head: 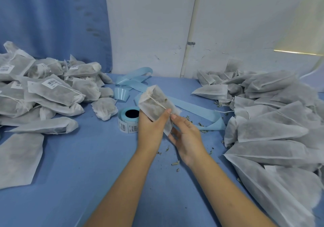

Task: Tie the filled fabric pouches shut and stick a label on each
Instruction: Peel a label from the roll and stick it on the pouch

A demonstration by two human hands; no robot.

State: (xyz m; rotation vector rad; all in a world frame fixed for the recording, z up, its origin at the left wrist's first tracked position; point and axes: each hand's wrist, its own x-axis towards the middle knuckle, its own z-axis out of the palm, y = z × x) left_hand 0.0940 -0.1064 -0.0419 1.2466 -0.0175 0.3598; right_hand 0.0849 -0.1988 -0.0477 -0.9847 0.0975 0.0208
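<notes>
Left hand (150,128) gripping filled pouch (152,110), right hand (185,132) pinching its drawstring (158,103); should be pulling straight, cinching neck tight before knotting.

soft even light, warped edges (glare upper right)

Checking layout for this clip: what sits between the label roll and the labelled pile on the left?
In the head view, one scrunched pouch lies between the label roll and the labelled pile.
</notes>
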